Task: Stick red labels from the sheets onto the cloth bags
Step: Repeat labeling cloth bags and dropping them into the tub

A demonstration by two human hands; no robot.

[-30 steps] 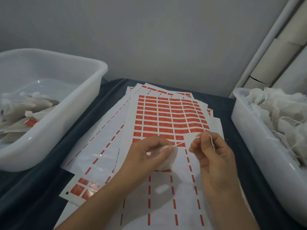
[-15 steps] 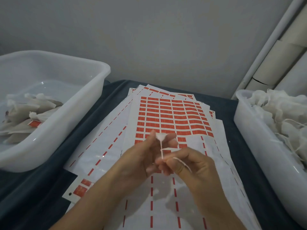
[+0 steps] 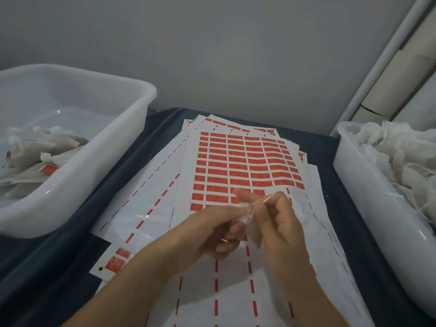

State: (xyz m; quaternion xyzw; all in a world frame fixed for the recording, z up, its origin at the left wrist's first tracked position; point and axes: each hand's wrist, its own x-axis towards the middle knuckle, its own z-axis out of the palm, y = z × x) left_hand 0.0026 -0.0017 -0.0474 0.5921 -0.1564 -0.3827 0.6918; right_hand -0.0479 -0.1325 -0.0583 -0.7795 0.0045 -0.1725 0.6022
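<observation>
In the head view, a small white cloth bag is held at the centre of the frame, just above the top label sheet. It is pinched between the curled fingers of the left hand, and its upper edge is gripped by the curled fingers of the right hand; the bag is partly hidden by both hands and somewhat blurred. Rows of red labels are seen on the upper half of the top sheet, while only red dashes remain on its lower half. More sheets are fanned out beneath it over the dark-covered bench. At the left of the frame a white tub is seen with bags in it, one bearing a red label. At the right edge a second white tub is heaped with unlabelled cloth bags.
</observation>
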